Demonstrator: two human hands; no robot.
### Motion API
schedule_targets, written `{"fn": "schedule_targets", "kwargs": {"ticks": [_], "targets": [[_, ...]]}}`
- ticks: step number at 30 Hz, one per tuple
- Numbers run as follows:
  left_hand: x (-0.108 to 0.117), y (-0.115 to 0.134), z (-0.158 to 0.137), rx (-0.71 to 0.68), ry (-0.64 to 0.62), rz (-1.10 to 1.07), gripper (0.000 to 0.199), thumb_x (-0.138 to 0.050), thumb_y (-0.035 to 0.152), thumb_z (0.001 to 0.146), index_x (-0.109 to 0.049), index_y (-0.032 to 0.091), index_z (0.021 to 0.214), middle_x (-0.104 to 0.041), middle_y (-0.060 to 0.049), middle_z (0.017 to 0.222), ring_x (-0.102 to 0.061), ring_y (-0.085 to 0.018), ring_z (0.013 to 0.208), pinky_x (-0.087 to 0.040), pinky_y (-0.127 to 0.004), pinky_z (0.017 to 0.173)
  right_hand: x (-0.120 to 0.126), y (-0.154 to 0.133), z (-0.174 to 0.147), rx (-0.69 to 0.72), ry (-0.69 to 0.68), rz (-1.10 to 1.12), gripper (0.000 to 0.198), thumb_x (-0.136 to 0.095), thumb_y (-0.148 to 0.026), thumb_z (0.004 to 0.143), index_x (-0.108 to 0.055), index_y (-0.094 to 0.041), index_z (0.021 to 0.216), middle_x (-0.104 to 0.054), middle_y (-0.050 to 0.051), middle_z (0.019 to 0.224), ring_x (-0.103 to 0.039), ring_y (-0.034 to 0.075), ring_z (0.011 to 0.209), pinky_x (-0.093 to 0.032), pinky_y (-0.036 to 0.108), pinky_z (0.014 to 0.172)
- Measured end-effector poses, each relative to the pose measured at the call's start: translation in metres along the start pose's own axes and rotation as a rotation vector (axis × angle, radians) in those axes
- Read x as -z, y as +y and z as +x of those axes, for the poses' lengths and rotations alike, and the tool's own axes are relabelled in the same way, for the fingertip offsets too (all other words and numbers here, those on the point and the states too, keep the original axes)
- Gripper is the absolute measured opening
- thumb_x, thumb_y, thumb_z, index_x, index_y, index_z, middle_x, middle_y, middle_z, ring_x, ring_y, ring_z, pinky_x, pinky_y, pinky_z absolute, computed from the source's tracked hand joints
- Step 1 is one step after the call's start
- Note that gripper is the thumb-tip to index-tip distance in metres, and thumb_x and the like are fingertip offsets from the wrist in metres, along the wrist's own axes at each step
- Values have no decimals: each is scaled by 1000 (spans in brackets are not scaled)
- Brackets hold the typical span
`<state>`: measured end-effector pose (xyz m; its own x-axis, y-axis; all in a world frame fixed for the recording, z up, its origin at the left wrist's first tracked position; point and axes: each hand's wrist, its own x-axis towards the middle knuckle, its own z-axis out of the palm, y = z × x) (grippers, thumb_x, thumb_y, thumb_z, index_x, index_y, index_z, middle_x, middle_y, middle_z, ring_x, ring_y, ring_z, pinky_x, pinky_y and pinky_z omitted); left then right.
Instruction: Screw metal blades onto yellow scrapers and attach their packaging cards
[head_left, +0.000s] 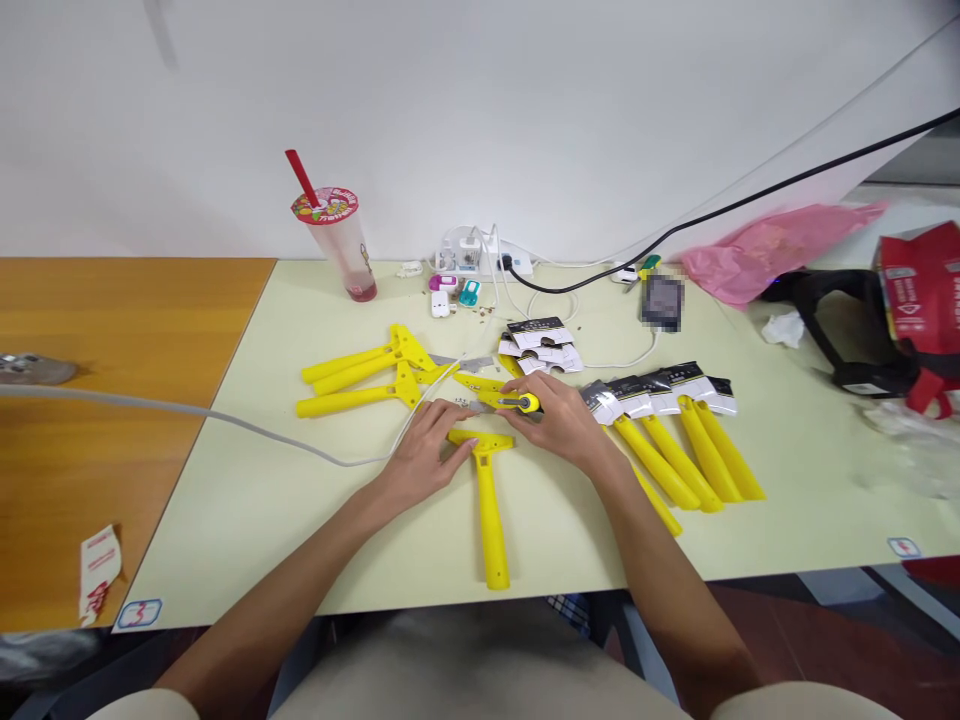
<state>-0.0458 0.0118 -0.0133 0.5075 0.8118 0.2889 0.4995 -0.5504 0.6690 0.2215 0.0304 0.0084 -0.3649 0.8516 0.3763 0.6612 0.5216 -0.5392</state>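
A yellow scraper lies in front of me, its wide head away from me and its handle toward the table's near edge. My left hand grips the left side of that head, thumb on the near face and fingers on the far side. Just past the head is a thin metal blade, partly covered by fingers. In my right hand is a small yellow-and-black screwdriver, its shaft pointing left above the head. Tiny screws lie beside my left fingertips. Another yellow piece rests beyond both hands.
More yellow scrapers lie at left, and several with black-and-white sleeves at right. Stacked sleeves sit behind my right hand. A drink cup, a power strip and a blurred-out device stand farther back. A grey cable crosses the left side.
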Motion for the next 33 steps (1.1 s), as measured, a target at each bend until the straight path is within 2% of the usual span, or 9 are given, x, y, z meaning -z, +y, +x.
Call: {"fn": "schedule_targets", "kwargs": {"ticks": [5,8,10,14,18,21,25,29,33], "targets": [[-1,-2,0,-4,17,-12,27,-63,28,107,-62,24,134,-69,-10,125,-66,-28,120,-53,-49,109,-4,-3,1,10,190,94,21,-73,-44,103,-60,-28,97,-83,8,104,-80,27,96,-63,42,82],[-2,-3,1,-18,29,-23,27,-64,26,106,-62,24,134,-70,-10,123,-68,-26,117,-54,-47,107,-3,-10,4,-192,315,192,40,-76,-53,99,-50,-28,81,-82,5,86,-79,26,79,-60,39,72],[-1,-3,1,-19,44,-49,27,-64,26,106,-63,24,133,-69,-10,123,-69,-26,114,-54,-45,105,0,-17,7,-361,327,357,51,-80,-58,95,-42,-29,78,-80,4,78,-74,23,67,-57,37,65],[1,-1,1,32,102,-156,32,-70,34,104,-65,23,133,-72,-8,118,-68,-22,102,-56,-40,98,1,-32,13,-496,184,744,59,-86,-61,87,-37,-29,79,-80,3,76,-62,17,52,-52,34,56],[3,4,2,180,144,-348,26,-74,43,101,-73,22,117,-77,-7,111,-69,-20,97,-55,-34,91,-7,-44,13,-529,43,922,62,-93,-58,79,-40,-28,79,-79,4,83,-67,17,54,-50,30,47],[4,6,5,332,197,-602,31,-80,49,95,-76,20,107,-79,-7,106,-72,-22,98,-56,-34,90,-11,-50,10,-545,-30,929,62,-95,-55,75,-40,-26,78,-80,5,93,-65,15,47,-45,28,38],[7,7,9,473,234,-883,41,-93,51,81,-76,19,100,-77,-5,94,-71,-19,85,-58,-31,81,-8,-55,7,-538,-160,873,49,-93,-49,81,-50,-26,91,-80,1,85,-60,13,45,-37,24,33],[9,5,11,490,246,-923,35,-92,50,83,-78,19,91,-73,-3,85,-66,-15,78,-56,-28,77,-8,-58,5,-513,-356,928,44,-88,-48,86,-53,-28,103,-82,1,85,-69,18,56,-36,23,33],[14,7,12,494,228,-916,36,-88,54,87,-81,19,95,-75,-4,87,-64,-15,76,-56,-27,75,-12,-58,3,-456,-396,918,33,-80,-49,94,-58,-27,107,-84,0,88,-54,11,43,-35,24,34]]}}
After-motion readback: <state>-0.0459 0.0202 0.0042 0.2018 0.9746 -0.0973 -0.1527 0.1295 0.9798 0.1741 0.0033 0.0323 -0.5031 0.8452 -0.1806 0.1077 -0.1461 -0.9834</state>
